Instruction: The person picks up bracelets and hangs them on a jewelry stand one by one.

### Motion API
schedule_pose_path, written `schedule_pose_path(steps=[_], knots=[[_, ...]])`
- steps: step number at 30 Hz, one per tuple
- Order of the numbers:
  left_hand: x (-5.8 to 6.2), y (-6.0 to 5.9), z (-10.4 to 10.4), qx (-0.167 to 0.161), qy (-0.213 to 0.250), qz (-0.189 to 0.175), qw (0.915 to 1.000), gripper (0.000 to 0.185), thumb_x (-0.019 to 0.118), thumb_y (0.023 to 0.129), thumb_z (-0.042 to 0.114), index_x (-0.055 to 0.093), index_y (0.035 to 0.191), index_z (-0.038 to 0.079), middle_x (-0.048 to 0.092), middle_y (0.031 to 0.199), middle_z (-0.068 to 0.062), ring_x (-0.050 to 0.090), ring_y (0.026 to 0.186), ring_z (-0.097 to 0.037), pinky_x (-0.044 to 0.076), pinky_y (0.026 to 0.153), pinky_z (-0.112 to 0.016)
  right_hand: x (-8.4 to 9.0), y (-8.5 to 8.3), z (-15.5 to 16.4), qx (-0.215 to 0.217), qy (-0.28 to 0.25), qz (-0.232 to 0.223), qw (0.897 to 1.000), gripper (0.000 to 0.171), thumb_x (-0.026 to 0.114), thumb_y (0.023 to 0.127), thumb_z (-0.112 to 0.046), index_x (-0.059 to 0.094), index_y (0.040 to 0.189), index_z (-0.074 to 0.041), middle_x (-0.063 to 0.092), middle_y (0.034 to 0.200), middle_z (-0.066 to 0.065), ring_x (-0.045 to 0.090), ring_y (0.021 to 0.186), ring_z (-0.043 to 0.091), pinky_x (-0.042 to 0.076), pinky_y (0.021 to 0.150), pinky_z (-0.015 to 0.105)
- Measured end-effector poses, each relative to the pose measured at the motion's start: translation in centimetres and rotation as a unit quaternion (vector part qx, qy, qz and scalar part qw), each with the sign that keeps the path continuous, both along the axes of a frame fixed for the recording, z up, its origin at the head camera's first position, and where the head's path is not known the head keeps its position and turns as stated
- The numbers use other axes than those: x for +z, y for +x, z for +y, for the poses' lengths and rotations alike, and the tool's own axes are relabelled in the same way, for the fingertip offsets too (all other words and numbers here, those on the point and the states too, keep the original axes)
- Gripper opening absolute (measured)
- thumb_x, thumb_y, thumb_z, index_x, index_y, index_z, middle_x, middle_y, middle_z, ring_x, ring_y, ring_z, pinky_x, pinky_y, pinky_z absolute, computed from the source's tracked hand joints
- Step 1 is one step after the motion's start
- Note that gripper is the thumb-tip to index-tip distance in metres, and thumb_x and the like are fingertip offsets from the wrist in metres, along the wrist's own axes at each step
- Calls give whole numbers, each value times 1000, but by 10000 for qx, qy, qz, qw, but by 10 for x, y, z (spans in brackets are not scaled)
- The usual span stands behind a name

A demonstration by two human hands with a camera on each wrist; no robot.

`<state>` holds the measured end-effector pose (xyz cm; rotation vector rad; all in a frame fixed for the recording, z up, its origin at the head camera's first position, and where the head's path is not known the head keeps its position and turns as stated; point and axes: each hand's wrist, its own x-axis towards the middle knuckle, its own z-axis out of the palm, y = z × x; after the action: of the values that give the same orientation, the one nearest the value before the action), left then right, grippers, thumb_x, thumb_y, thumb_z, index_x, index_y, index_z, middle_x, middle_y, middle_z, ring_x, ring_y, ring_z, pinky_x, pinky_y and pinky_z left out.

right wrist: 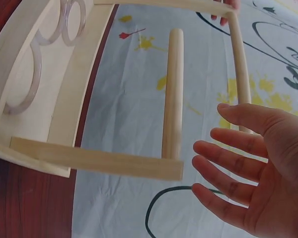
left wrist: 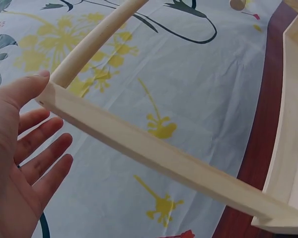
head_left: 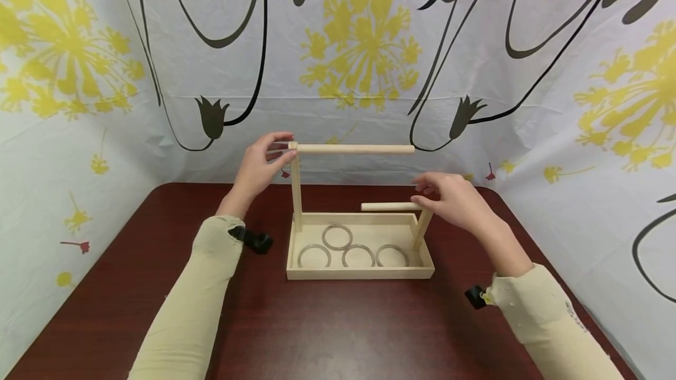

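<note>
A wooden tray (head_left: 359, 273) stands on the dark red table (head_left: 327, 333), between the two forearms and just below the hands. Two posts rise from its corners: a tall post (head_left: 296, 189) carrying a long dowel (head_left: 354, 149), and a short post (head_left: 421, 228) carrying a short dowel (head_left: 391, 207). Four metal rings (head_left: 338, 236) are seen lying flat on the tray floor; none is hung on either dowel, so the ring work is judged not yet begun, with all four left to be placed.

The left hand (head_left: 261, 166) is held open at the joint of tall post and long dowel; in the left wrist view the thumb tip (left wrist: 37, 79) is seen touching the post top, the other fingers spread and clear of it. The right hand (head_left: 454, 201) is held open just beside the short post's top, fingers extended; in the right wrist view a gap is visible between fingers (right wrist: 228, 163) and wood. Nothing is gripped by either hand.

A flowered cloth (head_left: 369, 46) is hung behind the table.
</note>
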<state>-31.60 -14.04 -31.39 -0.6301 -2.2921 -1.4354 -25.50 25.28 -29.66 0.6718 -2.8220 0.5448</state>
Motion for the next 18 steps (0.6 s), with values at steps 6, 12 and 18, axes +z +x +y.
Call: schedule_pose_path(steps=[6,12,18], knots=[[0,0,6,-82,367,-114,9992,42,70,95,19,59,133,6,59,134,-16,59,124,-34,51,103,-50,-1,3,-9,59,-60,-64,9999,32,72,93,-24,68,121,-10,74,108,8,72,99,24,57,85,44],[0,-2,10,-269,909,-188,9953,38,70,94,11,60,129,0,60,131,-21,59,122,-35,49,105,-48,-5,5,-16,120,-144,-130,9997,31,72,92,-25,70,119,-12,73,107,5,72,99,22,57,86,44],[-1,-1,12,-333,1148,-342,9922,36,68,94,9,59,127,-2,61,127,-23,64,110,-27,58,70,-24,-8,9,-23,105,-18,-109,9999,33,73,92,-30,69,120,-15,73,109,3,71,101,21,57,86,43]])
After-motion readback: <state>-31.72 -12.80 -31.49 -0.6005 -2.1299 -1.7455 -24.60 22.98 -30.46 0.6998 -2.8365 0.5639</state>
